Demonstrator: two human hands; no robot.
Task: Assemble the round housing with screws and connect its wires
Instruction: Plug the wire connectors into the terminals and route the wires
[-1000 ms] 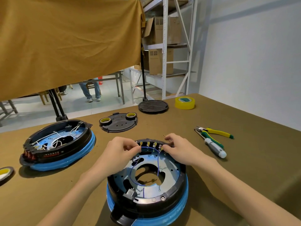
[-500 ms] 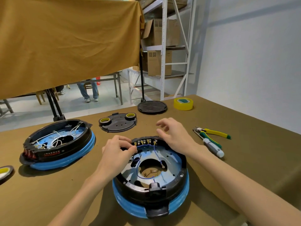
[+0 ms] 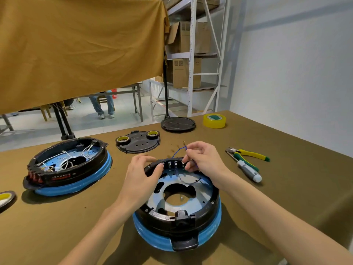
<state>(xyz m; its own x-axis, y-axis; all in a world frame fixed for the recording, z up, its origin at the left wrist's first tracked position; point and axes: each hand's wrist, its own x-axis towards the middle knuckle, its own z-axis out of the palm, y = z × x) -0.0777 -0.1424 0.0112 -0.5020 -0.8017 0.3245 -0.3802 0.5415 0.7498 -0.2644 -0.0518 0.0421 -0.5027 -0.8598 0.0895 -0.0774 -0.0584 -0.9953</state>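
— At mid-tabletop [image 3: 286, 197], on the housing [image 3: 177, 213], where are you?

— Wiring, I judge. My right hand [image 3: 202, 159] pinches the blue wire [image 3: 178, 151]; my left hand [image 3: 142, 174] presses the far rim, fingers straight.

— Next?

— Seat its end on a terminal [image 3: 175, 165]. Room lies rightward before the screwdriver [image 3: 248, 172]; the near edge is close.

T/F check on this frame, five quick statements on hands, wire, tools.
1. The right hand pinches the blue wire. True.
2. The left hand holds the screwdriver. False: it rests on the near housing rim; the screwdriver lies on the table.
3. The pliers lie beside the screwdriver. True.
4. The yellow tape roll sits inside the near housing. False: it stands at the table's far edge.
5. The left housing holds white wires. True.
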